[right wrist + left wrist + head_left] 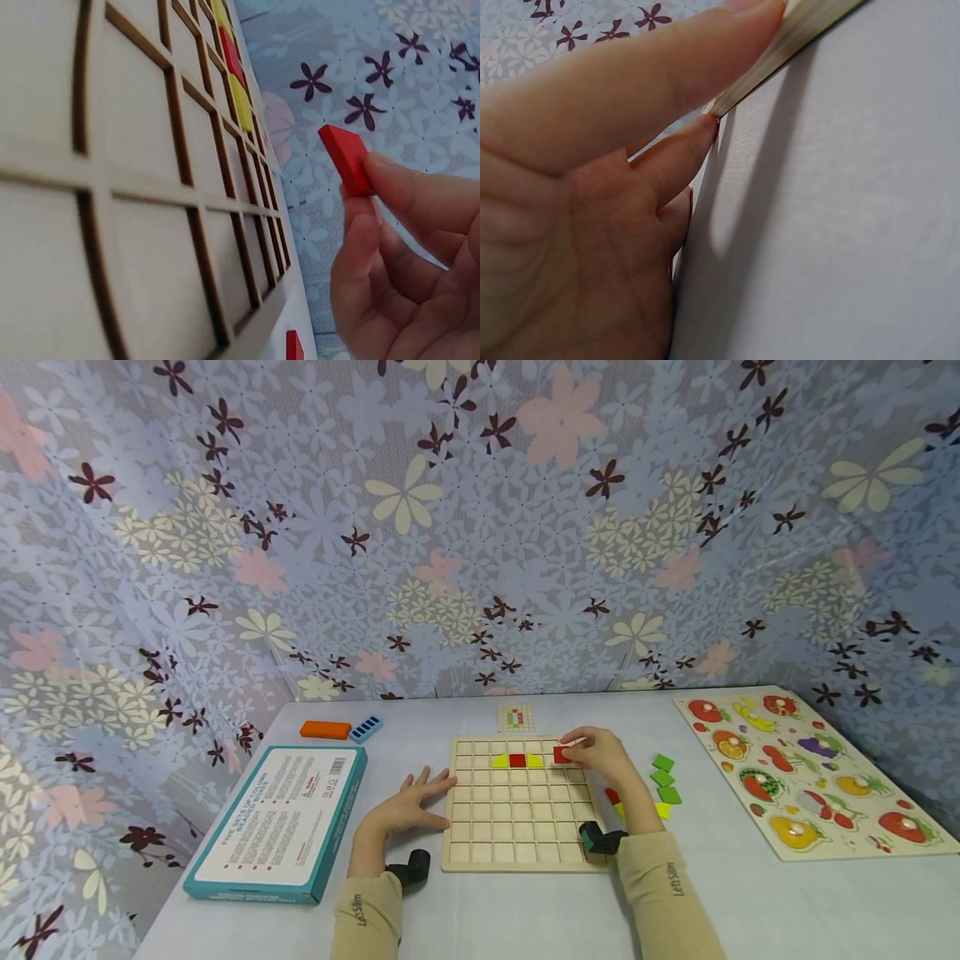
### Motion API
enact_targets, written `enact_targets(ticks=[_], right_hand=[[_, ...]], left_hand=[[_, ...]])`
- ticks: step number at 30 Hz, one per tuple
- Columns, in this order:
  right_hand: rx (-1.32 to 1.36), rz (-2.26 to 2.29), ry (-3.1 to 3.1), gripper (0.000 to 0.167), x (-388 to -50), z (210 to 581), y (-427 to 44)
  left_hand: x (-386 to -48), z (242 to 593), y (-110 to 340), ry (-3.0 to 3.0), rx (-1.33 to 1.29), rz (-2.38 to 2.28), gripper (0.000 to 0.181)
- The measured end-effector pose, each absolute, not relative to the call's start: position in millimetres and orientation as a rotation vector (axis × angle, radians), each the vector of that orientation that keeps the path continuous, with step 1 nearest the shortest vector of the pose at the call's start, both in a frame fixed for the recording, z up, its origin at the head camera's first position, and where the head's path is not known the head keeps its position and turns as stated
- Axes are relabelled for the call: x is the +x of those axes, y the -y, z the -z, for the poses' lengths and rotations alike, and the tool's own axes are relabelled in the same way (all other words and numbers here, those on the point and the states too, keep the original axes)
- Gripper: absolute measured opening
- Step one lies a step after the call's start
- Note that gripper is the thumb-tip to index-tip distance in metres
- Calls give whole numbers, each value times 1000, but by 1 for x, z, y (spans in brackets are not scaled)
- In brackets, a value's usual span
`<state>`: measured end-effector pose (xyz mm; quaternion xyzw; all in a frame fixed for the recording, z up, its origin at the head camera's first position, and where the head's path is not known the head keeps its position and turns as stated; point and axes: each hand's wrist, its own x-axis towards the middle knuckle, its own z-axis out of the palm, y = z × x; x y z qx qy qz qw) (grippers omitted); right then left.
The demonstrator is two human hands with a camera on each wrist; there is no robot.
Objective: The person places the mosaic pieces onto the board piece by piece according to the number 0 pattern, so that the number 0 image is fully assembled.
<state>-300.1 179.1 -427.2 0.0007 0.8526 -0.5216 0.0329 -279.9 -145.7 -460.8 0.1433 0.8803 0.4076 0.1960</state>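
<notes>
Red tile (347, 160) is pinched between the right thumb and fingers, raised over the far right part of the grid board (482, 855). That pinch of the right hand (600, 753) is closed down to the tile's thickness, with one end of the tile sticking out free. It should be light and stiff, probably painted wood, a little slick on its faces but hardly fragile. A hold near one edge, thumb on one face and fingers on the other, looks best, as it leaves the opposite edge free.

Left of the grip, the left hand (408, 804) is spread, holding nothing, with its thumb touching the board's edge.

Counted from the grip: one tile is in it. Just left of it, one red square (517, 761) sits on the board between two curved yellow pieces (501, 762). Right of it and nearer the person lie three green tiles (662, 762) and one loose red piece (613, 795); yellow bits (662, 811) show on both sides of the forearm, so I cannot tell if they are one piece or two. Beyond and left is one pattern card (504, 718). Far right is one fruit board (795, 793); far left are one box (270, 818), one orange block (326, 729) and one blue block (366, 728).
</notes>
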Motion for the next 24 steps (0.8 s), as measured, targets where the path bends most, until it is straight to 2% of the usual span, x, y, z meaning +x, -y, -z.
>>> enact_targets(ticks=[16,24], right_hand=[[-178,1468,-2616,14,-300,434,-157],[-204,1428,-2658,12,-300,437,-153]], left_hand=[[-280,462,146,-2476,416,-1142,79],[-280,463,145,-2476,407,-1149,78]])
